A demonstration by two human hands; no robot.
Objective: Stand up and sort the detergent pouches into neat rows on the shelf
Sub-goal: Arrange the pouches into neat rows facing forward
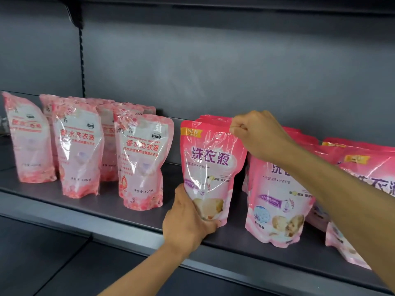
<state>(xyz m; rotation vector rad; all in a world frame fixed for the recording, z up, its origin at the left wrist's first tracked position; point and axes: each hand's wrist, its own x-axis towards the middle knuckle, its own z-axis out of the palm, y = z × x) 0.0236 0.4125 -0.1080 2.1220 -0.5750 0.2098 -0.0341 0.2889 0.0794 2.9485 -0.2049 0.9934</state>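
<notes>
A pink detergent pouch (210, 165) with purple lettering stands upright at the middle of the grey shelf (111, 212). My left hand (188, 223) grips its lower left corner near the shelf's front edge. My right hand (259, 133) pinches its top right corner. More pouches of the same kind stand behind it. To its right stands another row of the same pouches (277, 201), and a further group (363, 167) sits at the far right, partly hidden by my right forearm. Paler pink pouches (141, 163) stand in rows on the left half.
The shelf's dark back panel (213, 71) rises behind the pouches. An upper shelf's bracket (77, 16) hangs at the top left. A gap of bare shelf lies between the pale pouches and the held pouch. Below the front lip (119, 231) is dark space.
</notes>
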